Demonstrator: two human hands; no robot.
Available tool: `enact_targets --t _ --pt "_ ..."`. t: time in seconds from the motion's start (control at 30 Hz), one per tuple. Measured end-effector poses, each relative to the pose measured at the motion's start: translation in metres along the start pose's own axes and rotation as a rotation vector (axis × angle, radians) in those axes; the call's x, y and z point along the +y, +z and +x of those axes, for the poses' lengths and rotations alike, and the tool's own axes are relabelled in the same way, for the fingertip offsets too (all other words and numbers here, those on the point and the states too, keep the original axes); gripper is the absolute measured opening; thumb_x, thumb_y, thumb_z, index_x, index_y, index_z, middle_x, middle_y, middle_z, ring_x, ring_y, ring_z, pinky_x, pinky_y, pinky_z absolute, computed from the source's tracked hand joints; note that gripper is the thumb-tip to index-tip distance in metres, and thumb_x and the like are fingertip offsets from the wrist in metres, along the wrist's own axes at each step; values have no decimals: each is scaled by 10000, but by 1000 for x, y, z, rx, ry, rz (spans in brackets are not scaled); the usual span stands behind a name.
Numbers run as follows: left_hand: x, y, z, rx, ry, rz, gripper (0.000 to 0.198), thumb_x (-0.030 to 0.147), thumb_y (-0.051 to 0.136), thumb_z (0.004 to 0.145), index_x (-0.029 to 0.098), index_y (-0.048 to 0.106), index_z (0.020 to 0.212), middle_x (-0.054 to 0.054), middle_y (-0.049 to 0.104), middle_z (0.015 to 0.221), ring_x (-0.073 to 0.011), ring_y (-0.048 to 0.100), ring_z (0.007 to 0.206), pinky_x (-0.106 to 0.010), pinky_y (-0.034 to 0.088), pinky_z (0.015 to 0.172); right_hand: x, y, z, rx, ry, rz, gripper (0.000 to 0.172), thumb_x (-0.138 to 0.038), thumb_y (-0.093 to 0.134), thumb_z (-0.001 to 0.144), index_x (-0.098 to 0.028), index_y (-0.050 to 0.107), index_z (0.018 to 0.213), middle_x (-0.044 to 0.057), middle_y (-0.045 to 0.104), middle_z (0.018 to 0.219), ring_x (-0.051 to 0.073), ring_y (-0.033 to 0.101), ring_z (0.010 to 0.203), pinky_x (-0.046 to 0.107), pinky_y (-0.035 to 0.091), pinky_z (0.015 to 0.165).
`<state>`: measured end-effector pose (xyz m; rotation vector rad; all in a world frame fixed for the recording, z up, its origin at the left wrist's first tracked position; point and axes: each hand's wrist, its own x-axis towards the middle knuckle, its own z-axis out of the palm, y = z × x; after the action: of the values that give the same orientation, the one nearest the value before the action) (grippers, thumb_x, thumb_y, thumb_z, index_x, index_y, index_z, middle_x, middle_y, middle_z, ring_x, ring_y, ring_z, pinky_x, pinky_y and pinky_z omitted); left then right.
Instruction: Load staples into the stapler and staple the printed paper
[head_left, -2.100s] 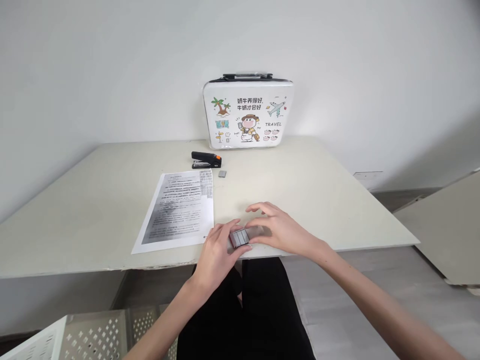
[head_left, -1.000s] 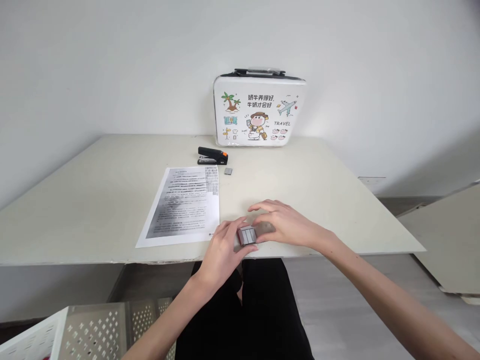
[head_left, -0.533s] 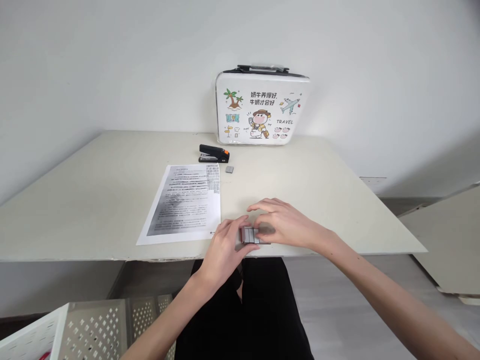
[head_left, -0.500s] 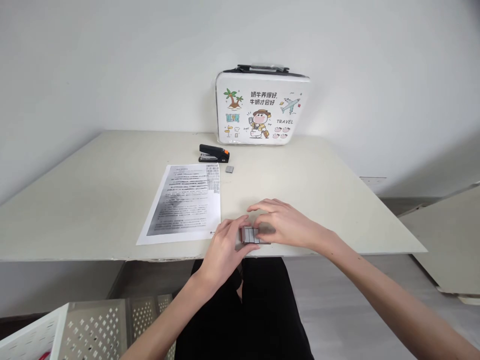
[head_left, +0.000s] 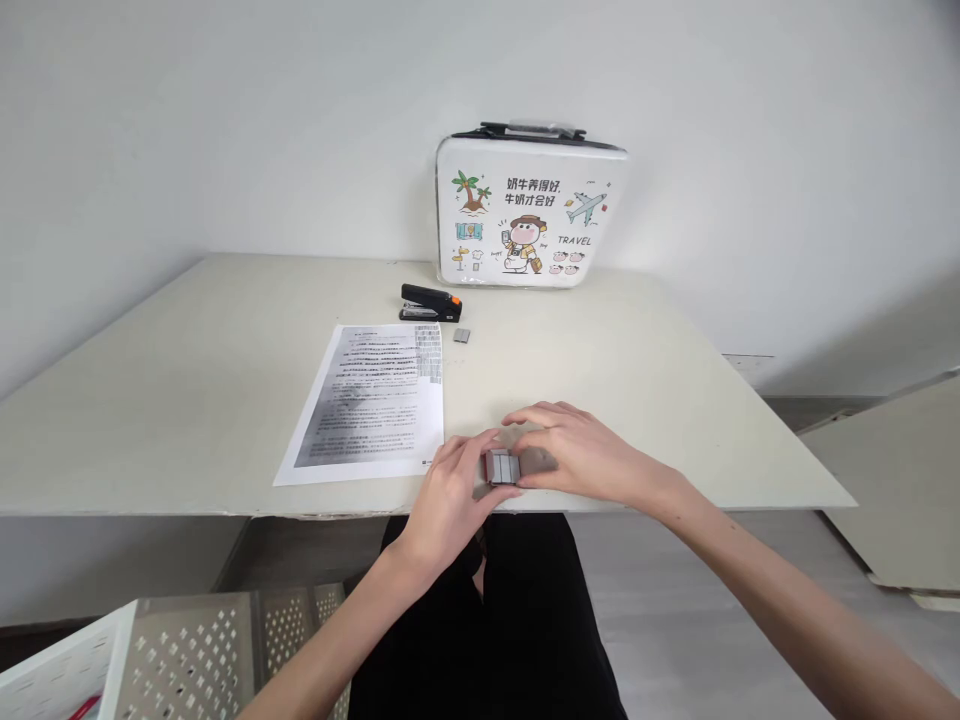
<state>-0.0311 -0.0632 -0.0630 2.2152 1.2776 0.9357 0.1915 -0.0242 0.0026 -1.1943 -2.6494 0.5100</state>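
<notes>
Near the front edge of the table, my left hand [head_left: 454, 485] holds a small box of staples [head_left: 504, 467], its thumb on the near side and fingers on the far side. Grey strips of staples show on top, with a dark reddish strip along the left end. My right hand [head_left: 574, 450] is curved around the right end of the box, thumb and fingertips against it. Its fingers partly hide that end. A small grey block of staples [head_left: 462, 336] lies farther back, beside a black stapler [head_left: 431, 303] with an orange tab.
A printed sheet of paper [head_left: 367, 405] lies left of my hands. At the back, a white cartoon case [head_left: 531, 210] with a black handle stands against the wall. Perforated plastic baskets [head_left: 187, 650] stand below the table at lower left.
A dark part that stuck out to the right beneath my right fingers no longer shows, and the box looks shorter. My right fingers have shifted slightly. The view has tilted a little.
</notes>
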Motion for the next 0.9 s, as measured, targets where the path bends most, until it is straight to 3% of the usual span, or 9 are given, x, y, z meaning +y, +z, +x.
enact_targets --t 0.2,0.43,0.63,0.77,0.9 --pt "1 0 0 -2 -1 -18 732 263 881 852 316 472 1457 -30 732 1249 -283 663 1179 -484 577 1004 -8 0 0 24 -42 -39 170 -265 764 853 -273 790 1021 65 726 1299 320 645 1224 529 500 1058" --pt "1 1 0 7 12 -15 739 266 883 850 317 466 1458 -25 733 1257 -280 664 1191 -475 578 1002 -1 -8 -4 58 38 23 138 -375 788 848 -296 787 961 22 690 1405 338 645 1256 561 514 1055" --pt "4 -1 0 -13 -16 -18 682 243 873 859 300 492 1421 -23 738 1204 -284 664 1166 -484 576 1002 19 -24 -5 143 104 179 165 -442 772 865 -324 788 980 -17 709 1372 301 670 1260 523 518 1094" --pt "4 -2 -2 -2 4 -16 600 253 825 907 294 504 1412 -28 736 1159 -283 680 1133 -480 589 979 47 -20 19 270 111 282 177 -414 775 850 -302 790 986 6 740 1315 257 724 1133 458 556 1044" --pt "1 -4 -6 13 26 -6 539 290 766 959 302 496 1426 -42 727 1181 -275 694 1131 -458 601 974 77 -4 62 351 101 317 219 -409 775 835 -270 796 1003 34 781 1206 237 741 1040 410 590 948"
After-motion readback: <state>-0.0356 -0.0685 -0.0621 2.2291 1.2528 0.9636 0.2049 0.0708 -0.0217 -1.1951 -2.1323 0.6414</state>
